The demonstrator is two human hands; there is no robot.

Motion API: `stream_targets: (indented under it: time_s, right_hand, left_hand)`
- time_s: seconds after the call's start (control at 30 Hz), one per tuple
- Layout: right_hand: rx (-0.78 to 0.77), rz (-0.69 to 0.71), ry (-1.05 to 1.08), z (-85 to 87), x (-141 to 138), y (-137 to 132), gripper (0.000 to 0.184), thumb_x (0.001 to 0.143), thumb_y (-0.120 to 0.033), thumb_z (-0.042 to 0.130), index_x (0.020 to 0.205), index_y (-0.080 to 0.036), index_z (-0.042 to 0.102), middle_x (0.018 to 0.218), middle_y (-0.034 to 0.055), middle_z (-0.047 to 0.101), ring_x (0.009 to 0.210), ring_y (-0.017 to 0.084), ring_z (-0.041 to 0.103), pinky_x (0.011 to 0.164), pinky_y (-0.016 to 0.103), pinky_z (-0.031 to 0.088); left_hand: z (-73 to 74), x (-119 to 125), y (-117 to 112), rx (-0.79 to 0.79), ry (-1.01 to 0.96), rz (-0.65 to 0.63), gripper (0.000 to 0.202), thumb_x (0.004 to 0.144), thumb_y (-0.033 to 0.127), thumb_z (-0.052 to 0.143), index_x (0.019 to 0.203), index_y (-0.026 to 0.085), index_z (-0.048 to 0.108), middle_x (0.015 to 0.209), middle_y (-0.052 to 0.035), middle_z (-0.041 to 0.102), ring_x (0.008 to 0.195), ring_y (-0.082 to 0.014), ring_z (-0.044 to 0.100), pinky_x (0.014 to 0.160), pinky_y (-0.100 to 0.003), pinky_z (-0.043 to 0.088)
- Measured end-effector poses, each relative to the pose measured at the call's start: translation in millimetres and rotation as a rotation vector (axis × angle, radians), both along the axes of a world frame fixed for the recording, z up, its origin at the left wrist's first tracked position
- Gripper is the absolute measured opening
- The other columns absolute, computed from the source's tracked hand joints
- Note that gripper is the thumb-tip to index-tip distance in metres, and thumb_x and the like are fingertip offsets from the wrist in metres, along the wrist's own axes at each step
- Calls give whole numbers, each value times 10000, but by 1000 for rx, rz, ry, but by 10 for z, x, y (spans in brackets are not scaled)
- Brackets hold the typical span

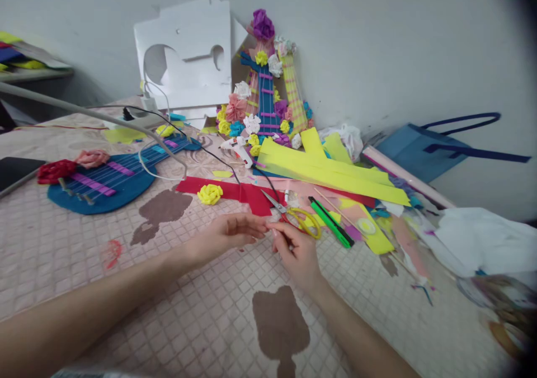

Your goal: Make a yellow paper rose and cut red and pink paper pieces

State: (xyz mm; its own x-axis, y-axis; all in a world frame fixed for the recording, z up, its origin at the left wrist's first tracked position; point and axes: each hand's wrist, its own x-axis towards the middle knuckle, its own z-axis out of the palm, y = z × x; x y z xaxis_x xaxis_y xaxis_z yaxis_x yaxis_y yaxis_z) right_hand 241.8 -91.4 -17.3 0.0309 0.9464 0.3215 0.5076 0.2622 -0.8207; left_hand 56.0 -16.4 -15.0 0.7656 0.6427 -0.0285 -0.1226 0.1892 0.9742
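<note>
My left hand (230, 232) reaches in from the left with its fingers stretched out and slightly curved, its thumb apart from them. The fingertips of my right hand (300, 252) meet the left fingertips; its thumb and index finger are pinched together. Whatever may lie between them is too small to make out. Just beyond the right hand lie scissors (308, 227) with yellow and red handles, blades partly over a strip of red crepe paper (255, 196). A yellow paper flower (210, 194) rests near the strip's left part. Right of the scissors is a green box cutter (333, 224).
A blue guitar-shaped craft (113, 179) with paper flowers lies left. Behind are a white glue gun (238, 149), flower-covered guitar crafts (266, 95) and a white cut-out board (184, 53). Yellow paper strips (327, 168) and a blue bag (423, 149) are right. Cables (104, 115) cross the left.
</note>
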Motion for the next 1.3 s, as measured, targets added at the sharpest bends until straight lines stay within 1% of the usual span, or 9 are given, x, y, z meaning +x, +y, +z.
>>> stream_targets:
  time_s: [0.2,0.3,0.4,0.6,0.7,0.8,0.9,1.03,1.3]
  right_hand:
    - [64,-53,-199,9,77,119,162,867,-193,484,912,-212,638,805,24,668,702,157,613,645,279,477]
    - [111,-4,-482,41,86,255,183,825,-137,517,962,-206,618,945,53,641,849,191,601,743,316,470]
    - [76,99,-781,58,41,407,268,780,-101,547,1031,-186,583,1066,88,584,881,213,583,721,327,462]
    - [104,153,-1098,42,-36,637,182,769,-31,508,862,-175,568,906,87,585,877,233,543,691,324,426]
    - [141,152,-1051,36,-17,659,165,794,-39,487,832,-184,555,898,75,585,874,222,528,712,319,421]
    - [152,155,-933,64,-23,555,153,797,-49,489,827,-187,546,867,66,586,879,223,520,751,333,422]
    - [151,206,-854,87,-66,359,136,804,-74,502,853,-193,544,879,69,593,903,232,518,796,365,423]
    - [79,244,-715,20,-77,149,131,792,-101,543,883,-194,530,911,62,585,913,224,519,805,363,442]
    - [18,293,-469,-113,67,160,196,787,-51,518,904,-204,557,960,49,551,922,187,521,821,322,441]
  left_hand:
    - [-51,2,12,183,245,-39,159,765,208,607,897,142,666,848,-48,685,765,-140,606,707,-253,472]
    - [-57,-6,21,286,281,-57,155,769,226,596,884,155,674,839,-40,685,760,-142,603,691,-239,465]
    - [-66,-17,46,300,262,-71,153,776,246,589,868,162,677,804,-27,676,723,-129,591,659,-223,456]
    - [-117,-38,134,207,249,34,154,706,276,660,744,147,587,655,-1,604,570,-102,536,533,-212,414]
    - [-92,-53,149,408,340,213,140,715,269,646,715,155,565,654,-3,579,583,-111,523,546,-226,413]
    - [-50,-57,124,811,429,378,214,702,240,671,890,171,596,902,-58,614,827,-184,558,716,-294,446]
    - [-42,-39,64,1065,465,357,265,703,225,681,950,187,591,1016,-79,595,969,-232,525,848,-356,410]
    - [-104,-34,-30,1055,514,209,37,750,143,588,751,180,584,789,-35,611,801,-186,544,748,-309,410]
    - [-170,-140,-114,918,531,263,115,705,61,541,719,170,578,770,-26,625,746,-157,545,709,-270,403]
